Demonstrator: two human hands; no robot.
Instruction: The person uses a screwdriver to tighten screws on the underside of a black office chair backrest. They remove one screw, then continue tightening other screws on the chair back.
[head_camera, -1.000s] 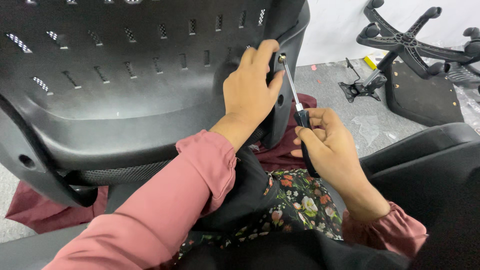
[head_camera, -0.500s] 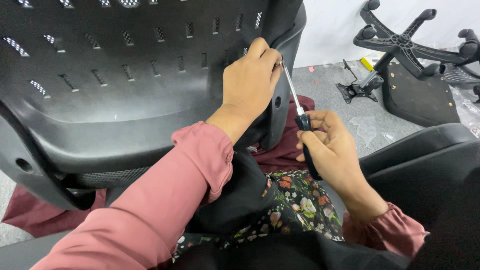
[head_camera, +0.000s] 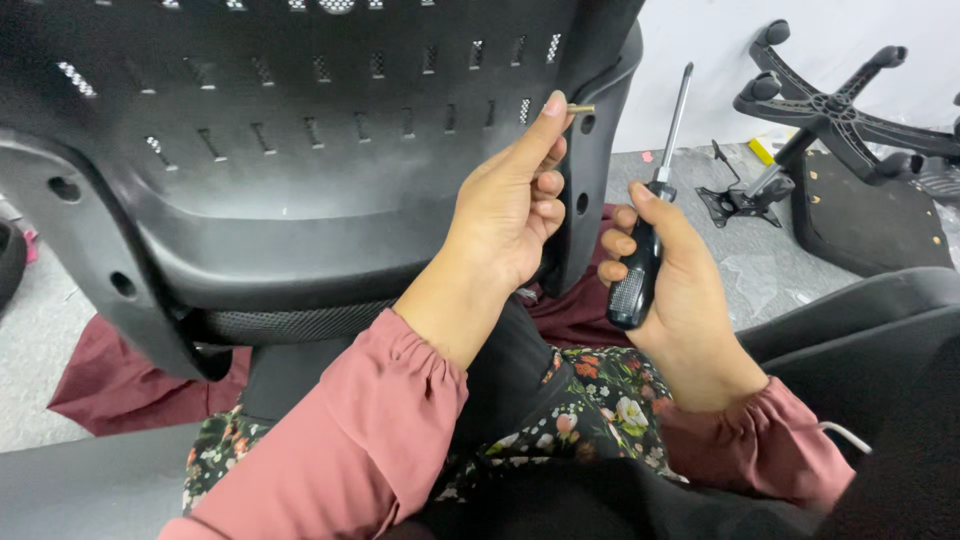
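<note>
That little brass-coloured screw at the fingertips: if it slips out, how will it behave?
The screw looks small and light, pinched only at its end by the left hand, so it would probably drop easily. Its round shank suggests it would roll on the floor. It looks like metal, so likely stiff and not fragile. The right hand holds the screwdriver clear of it.

I read the feed as evenly lit from overhead, bright, without hard shadows. The black chair back shows a soft grey sheen across its middle. The screwdriver shaft carries a thin glint. Focus is sharp at centre; edges bend slightly outward, and the lower corners fall dark.
</note>
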